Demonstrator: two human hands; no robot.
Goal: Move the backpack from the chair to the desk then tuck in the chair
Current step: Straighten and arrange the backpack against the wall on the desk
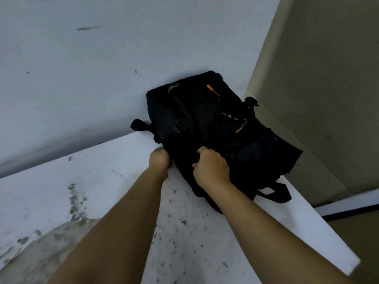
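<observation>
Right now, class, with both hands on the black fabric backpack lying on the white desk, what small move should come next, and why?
Probably let go with both hands. The black fabric backpack already lies on the white desk, pushed against the wall, with the left hand and right hand gripping its near end. The chair, out of view, has yet to be tucked in.

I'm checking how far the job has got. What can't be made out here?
- Chair: outside the head view.
- Left hand fingers: hidden against the backpack edge.
- Backpack logo: too small, blurred.
- Backpack's back panel: hidden against the wall and desk.
</observation>
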